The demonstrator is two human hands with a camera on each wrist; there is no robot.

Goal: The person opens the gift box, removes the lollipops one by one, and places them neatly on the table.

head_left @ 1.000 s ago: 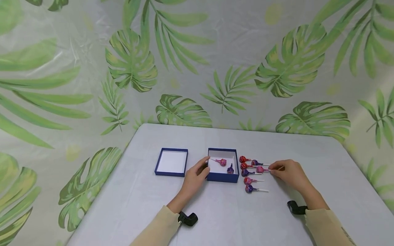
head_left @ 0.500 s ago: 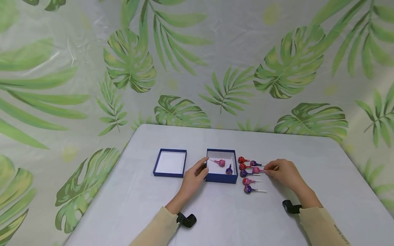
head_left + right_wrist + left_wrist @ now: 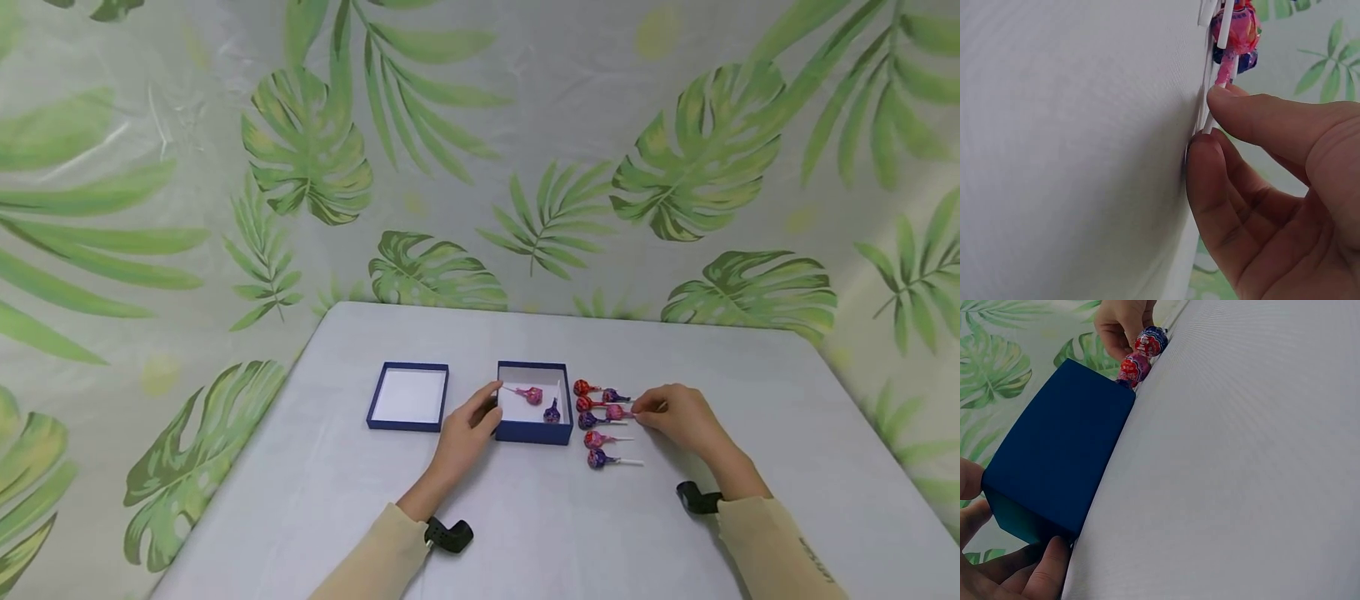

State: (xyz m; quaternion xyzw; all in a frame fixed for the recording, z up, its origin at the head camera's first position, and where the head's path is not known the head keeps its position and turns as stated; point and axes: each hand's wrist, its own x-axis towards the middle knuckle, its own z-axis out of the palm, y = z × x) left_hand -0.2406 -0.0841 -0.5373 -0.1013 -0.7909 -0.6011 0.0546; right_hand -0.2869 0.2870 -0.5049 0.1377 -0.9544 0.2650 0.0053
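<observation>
A blue box (image 3: 534,432) with a white inside stands lidless at mid-table. Inside it lie a pink lollipop (image 3: 534,396) and a purple lollipop (image 3: 552,412). My left hand (image 3: 465,429) rests against the box's left side, fingertips touching that wall. Right of the box, my right hand (image 3: 678,417) pinches the white stick of a pink-wrapped lollipop (image 3: 615,412) between thumb and fingers. In the right wrist view the thumb (image 3: 1241,112) presses on this stick (image 3: 1210,123). The held lollipop's head is close to other lollipops, and I cannot tell whether it touches them.
Several red, pink and purple lollipops lie in a loose column along the box's right side, among them a purple one (image 3: 597,459) at the near end. The box's lid (image 3: 408,396), white inside, lies to the left. A white cloth (image 3: 555,525) covers the table.
My right hand has shifted slightly left, with the pink lollipop's stick in its fingers. The head view has drifted a little. The left hand stays at the box.
</observation>
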